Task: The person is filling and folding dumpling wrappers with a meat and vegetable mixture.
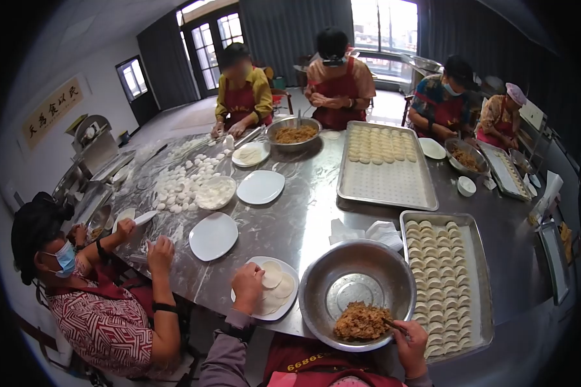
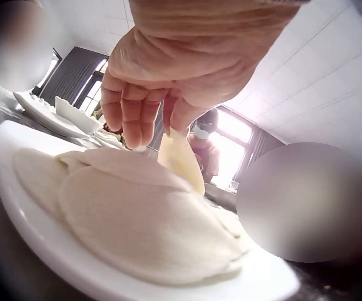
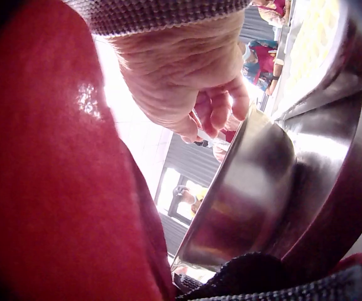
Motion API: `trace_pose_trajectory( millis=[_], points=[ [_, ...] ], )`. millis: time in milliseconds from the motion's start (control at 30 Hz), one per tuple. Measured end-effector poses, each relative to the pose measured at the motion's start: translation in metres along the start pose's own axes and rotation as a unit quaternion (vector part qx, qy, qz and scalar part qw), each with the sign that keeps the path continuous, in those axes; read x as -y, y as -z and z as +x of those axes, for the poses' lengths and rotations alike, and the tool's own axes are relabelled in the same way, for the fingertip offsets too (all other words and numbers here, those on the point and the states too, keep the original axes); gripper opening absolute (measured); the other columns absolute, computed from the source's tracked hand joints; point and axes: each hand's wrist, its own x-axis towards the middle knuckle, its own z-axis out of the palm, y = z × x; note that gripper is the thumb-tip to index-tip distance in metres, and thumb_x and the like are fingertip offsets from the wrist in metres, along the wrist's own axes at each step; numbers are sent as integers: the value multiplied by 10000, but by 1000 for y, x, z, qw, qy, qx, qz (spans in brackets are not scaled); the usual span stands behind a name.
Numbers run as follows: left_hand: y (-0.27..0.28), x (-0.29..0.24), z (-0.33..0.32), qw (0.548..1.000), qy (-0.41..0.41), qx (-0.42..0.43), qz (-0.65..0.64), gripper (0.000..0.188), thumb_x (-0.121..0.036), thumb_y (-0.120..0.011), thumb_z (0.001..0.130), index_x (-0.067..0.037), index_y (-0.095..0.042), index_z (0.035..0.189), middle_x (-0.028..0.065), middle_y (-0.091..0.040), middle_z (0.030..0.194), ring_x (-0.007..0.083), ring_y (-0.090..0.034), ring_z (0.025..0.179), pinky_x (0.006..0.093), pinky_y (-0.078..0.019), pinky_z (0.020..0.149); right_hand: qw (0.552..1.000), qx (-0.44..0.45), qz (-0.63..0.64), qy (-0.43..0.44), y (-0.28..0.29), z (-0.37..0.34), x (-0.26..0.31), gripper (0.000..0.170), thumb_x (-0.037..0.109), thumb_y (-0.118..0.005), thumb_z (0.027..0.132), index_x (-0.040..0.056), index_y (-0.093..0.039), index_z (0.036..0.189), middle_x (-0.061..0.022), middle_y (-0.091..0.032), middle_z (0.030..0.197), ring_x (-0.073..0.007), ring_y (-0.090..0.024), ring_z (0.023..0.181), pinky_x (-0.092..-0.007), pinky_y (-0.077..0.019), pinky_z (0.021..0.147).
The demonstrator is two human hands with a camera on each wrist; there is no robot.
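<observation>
My left hand (image 1: 248, 287) pinches a round dumpling wrapper (image 2: 182, 162) by its edge, lifted above the others. Beneath it, overlapping wrappers (image 2: 137, 219) lie on a white plate (image 1: 290, 307). At the near right rim of a large steel bowl (image 1: 313, 284), my right hand (image 1: 412, 348) holds a thin brown stick-like utensil (image 1: 394, 324); its far end meets the minced filling (image 1: 361, 320). The right wrist view shows this hand's curled fingers (image 3: 220, 110) by the bowl's rim, with the utensil hidden.
Right of the bowl stands a tray (image 1: 482, 309) with rows of folded dumplings (image 1: 438, 277). Another dumpling tray (image 1: 387, 180) lies beyond. White plates (image 1: 214, 237), dough pieces (image 1: 181, 184) and a flour bowl (image 1: 215, 193) are on the steel table (image 1: 310, 216). Several people work around it, one (image 1: 103, 303) close at left.
</observation>
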Motion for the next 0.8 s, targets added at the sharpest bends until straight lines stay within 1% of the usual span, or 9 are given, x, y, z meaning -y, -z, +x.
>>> trace_pose_trajectory(
  millis=[100,200,300,400,567,667,733,767,800],
  points=[
    [5,-9,-4,999,13,6,-49,128,-168,-660,773,-57,-616,819,104,-649,766,287,-630,700,372,-482,615,1000,-20,7,18,-6,3,3,165,22,-691,736,26,-651,896,-113,-593,725,-259,-570,638,-334,-441,575],
    [-5,6,1,996,11,5,-92,110,-124,-661,771,-47,-621,839,116,-658,749,261,-644,686,339,-493,626,1000,-10,4,10,-6,2,5,154,31,-684,747,25,-650,897,-115,-600,734,-260,-575,648,-334,-446,582],
    [-8,11,1,988,26,19,-154,115,-68,-655,761,-35,-622,866,115,-661,763,209,-655,721,310,-501,661,1000,-17,10,8,-7,-1,2,144,42,-677,758,23,-649,898,-116,-597,733,-263,-573,647,-336,-444,581],
    [-7,10,0,982,8,-6,-188,131,-22,-618,779,-26,-621,910,136,-661,810,236,-659,752,314,-510,684,1000,-12,-3,5,-6,-1,4,136,48,-672,763,23,-651,896,-117,-595,734,-264,-570,646,-337,-441,581],
    [2,7,-1,960,29,-24,-277,153,10,-619,782,-24,-617,931,92,-663,830,166,-646,767,281,-508,688,1000,-9,-9,11,-8,1,6,138,40,-667,759,24,-649,895,-117,-593,736,-266,-567,644,-336,-439,579],
    [9,17,-5,907,93,-20,-409,180,22,-593,813,-52,-572,976,45,-622,909,143,-615,821,291,-520,697,1000,-10,-9,14,-8,1,4,144,32,-664,754,21,-646,896,-119,-592,739,-267,-568,648,-336,-439,582],
    [19,18,-15,808,205,-19,-553,206,31,-570,829,-72,-540,1005,33,-591,976,136,-596,865,314,-535,720,1000,-21,0,16,-9,0,0,143,30,-663,754,20,-644,895,-120,-591,740,-266,-568,650,-337,-438,584],
    [21,29,-21,773,249,-11,-583,182,9,-512,882,-89,-509,1036,55,-578,1046,196,-603,930,408,-545,778,1000,-18,2,11,-9,0,0,142,29,-663,754,19,-643,894,-120,-590,740,-266,-567,651,-338,-438,586],
    [21,33,-30,725,269,-14,-633,172,-3,-497,896,-89,-507,1044,65,-579,1053,216,-602,954,429,-540,795,1000,-15,4,5,-9,0,0,142,29,-663,754,18,-642,894,-120,-589,739,-266,-567,652,-339,-438,587]
  ],
)
